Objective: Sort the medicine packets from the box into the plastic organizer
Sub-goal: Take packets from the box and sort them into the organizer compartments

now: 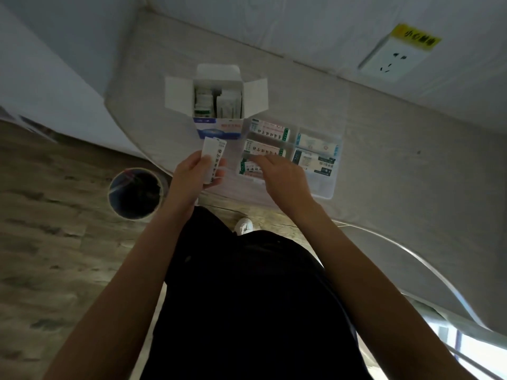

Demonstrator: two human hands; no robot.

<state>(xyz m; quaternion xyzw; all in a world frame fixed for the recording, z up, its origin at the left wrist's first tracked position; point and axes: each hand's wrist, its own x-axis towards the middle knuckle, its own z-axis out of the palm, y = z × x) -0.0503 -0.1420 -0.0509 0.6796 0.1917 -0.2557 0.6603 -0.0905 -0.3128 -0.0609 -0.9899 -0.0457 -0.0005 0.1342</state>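
The left hand (196, 171) pinches one medicine packet (214, 157) near the counter's (384, 149) front edge. The right hand (279, 174), fingers loosely extended, touches the plastic organizer (326, 187), where five packets lie. One open box (218, 105) stands just behind.

I see a white box (216, 98) with a blue-and-red printed front, white packets (270, 130) edged in green inside the clear organizer (326, 187), a white packet with dark print (212, 157) — and a yellow label (415, 38) above a white wall socket (391, 63).
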